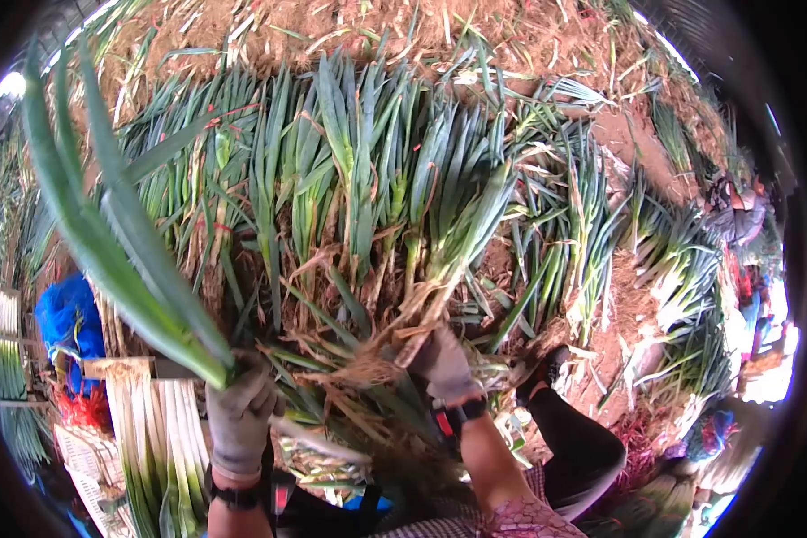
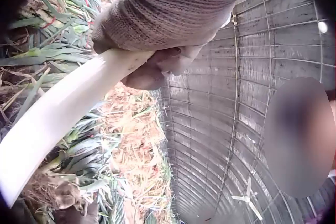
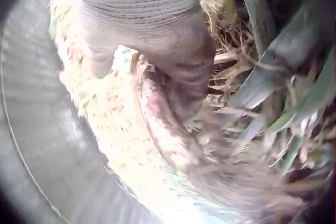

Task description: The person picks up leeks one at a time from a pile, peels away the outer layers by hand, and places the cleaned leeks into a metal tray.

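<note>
My gloved left hand (image 1: 240, 417) grips a large green onion (image 1: 130, 260) where its white stalk turns to leaf. The leaves rise high to the left in the head view. Its bare white stalk (image 2: 58, 108) runs down out of the glove in the left wrist view. My gloved right hand (image 1: 444, 368) reaches low into the heap, beside a tangle of pale roots (image 1: 368, 366) and dry leaves. In the right wrist view its fingers hold a soil-stained stalk (image 3: 157, 119) with a brownish outer skin, and blurred roots (image 3: 236, 176) spread below it.
Rows of unpeeled green onions (image 1: 359, 161) lie ahead on soil and straw. Cleaned white stalks (image 1: 157, 430) stand bundled at lower left by a wooden bar (image 1: 121, 368) and a blue net bag (image 1: 67, 314). A bent leg (image 1: 565, 430) is at right; another person (image 1: 735, 211) is beyond.
</note>
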Available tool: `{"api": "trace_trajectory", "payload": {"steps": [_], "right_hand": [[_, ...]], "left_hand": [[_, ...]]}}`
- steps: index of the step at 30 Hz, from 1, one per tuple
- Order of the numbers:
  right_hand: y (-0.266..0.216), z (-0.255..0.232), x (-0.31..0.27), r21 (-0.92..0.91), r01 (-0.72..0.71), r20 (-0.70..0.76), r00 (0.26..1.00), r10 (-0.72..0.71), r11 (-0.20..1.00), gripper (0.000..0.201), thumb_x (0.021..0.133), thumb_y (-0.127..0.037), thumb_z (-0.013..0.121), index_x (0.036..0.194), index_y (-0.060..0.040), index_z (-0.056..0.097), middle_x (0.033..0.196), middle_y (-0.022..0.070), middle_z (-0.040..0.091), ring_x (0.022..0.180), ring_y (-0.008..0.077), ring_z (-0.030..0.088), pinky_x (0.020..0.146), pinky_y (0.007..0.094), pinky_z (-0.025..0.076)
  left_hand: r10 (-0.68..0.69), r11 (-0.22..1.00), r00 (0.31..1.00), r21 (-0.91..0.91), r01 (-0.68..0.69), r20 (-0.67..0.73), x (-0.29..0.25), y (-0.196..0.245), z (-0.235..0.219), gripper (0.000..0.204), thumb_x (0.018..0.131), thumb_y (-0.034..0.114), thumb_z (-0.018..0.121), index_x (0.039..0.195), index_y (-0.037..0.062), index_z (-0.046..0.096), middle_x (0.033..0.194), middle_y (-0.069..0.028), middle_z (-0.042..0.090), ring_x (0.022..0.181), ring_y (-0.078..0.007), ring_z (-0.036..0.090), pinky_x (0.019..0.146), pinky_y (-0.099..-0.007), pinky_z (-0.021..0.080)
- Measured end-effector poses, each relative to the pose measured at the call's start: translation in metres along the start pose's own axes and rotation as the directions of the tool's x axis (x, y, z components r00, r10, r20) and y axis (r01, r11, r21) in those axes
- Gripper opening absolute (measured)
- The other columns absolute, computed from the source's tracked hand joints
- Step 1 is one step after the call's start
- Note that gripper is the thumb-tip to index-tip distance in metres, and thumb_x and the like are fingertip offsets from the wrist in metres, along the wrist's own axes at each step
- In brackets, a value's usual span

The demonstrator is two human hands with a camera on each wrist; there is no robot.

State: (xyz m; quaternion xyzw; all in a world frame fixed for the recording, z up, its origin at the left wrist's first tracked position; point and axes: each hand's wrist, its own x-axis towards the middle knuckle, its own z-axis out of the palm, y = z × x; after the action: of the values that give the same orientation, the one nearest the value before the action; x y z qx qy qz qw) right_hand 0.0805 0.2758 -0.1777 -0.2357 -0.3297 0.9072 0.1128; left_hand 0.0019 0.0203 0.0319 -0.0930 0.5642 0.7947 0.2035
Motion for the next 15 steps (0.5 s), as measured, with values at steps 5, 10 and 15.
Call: {"api": "trace_trajectory", "payload": {"steps": [5, 10, 15], "right_hand": [[-0.024, 0.042, -0.012, 0.09, -0.007, -0.125, 0.992, 0.018, 0.996, 0.013, 0.093, -0.018, 0.056, 0.099, -0.0064, 0.056, 0.069, -0.0021, 0.047, 0.054, 0.0091, 0.043, 0.051, 0.0247, 0.038], [-0.012, 0.077, -0.117, -0.63, 0.36, 0.155, 0.927, -0.343, 0.689, 0.012, 0.086, -0.012, 0.06, 0.089, -0.0012, 0.056, 0.059, 0.0001, 0.051, 0.052, 0.0124, 0.049, 0.049, 0.0296, 0.04], [-0.021, 0.114, -0.188, -0.945, 0.248, 0.244, 0.969, -0.042, 0.214, 0.026, 0.084, -0.012, 0.064, 0.107, -0.0008, 0.058, 0.089, 0.011, 0.064, 0.08, 0.0198, 0.061, 0.07, 0.0333, 0.048]], "left_hand": [[0.11, 0.992, 0.994, 0.057, -0.109, -0.011, -0.004, -0.009, 0.006, 0.009, 0.081, 0.006, 0.062, 0.086, 0.0011, 0.057, 0.058, 0.0015, 0.045, 0.047, -0.0086, 0.041, 0.047, -0.025, 0.037], [0.141, 0.986, 0.986, 0.074, -0.148, 0.094, 0.001, -0.019, 0.007, 0.016, 0.082, 0.01, 0.065, 0.095, 0.0, 0.063, 0.067, -0.0001, 0.056, 0.052, -0.0078, 0.048, 0.049, -0.0233, 0.041], [0.243, 0.969, 0.94, -0.025, -0.244, 0.239, 0.003, -0.026, -0.007, 0.021, 0.084, 0.015, 0.067, 0.097, -0.0005, 0.064, 0.077, -0.0028, 0.063, 0.057, -0.0095, 0.054, 0.052, -0.0233, 0.042]]}}
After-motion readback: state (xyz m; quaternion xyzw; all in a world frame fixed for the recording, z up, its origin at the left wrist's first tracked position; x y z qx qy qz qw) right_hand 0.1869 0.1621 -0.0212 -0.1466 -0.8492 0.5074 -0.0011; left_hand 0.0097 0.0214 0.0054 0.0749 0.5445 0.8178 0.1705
